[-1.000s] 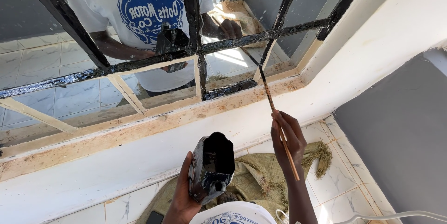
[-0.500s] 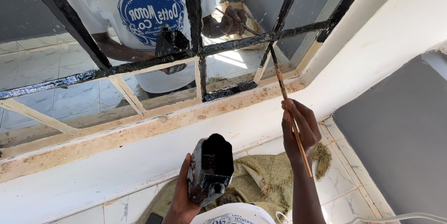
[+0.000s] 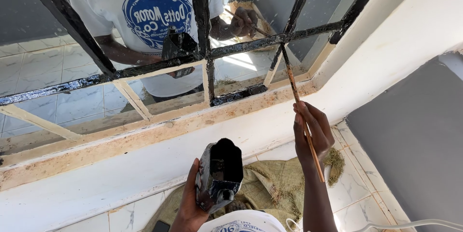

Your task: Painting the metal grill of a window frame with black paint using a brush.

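Observation:
My left hand (image 3: 189, 202) grips a black, paint-smeared cut-open container (image 3: 219, 174) below the window sill. My right hand (image 3: 312, 133) holds a long thin wooden-handled brush (image 3: 300, 110) slanting up and left, with its tip at a black diagonal bar (image 3: 284, 51) of the window grille. The grille (image 3: 205, 53) is partly black with wet paint and partly bare cream, as on one lower diagonal bar (image 3: 132, 98). The glass reflects a person in a white shirt with a blue emblem holding the same container and brush.
A wide white sill (image 3: 144, 164) with a stained cream frame edge (image 3: 159, 128) runs below the window. A grey wall (image 3: 415, 130) stands at the right. On the white floor tiles (image 3: 352, 188) lie brown sacking (image 3: 270, 184) and a white cable (image 3: 410, 223).
My right hand and the brush have shifted right and slightly up, moving the tip along the diagonal bar. The left hand with the container has stayed put.

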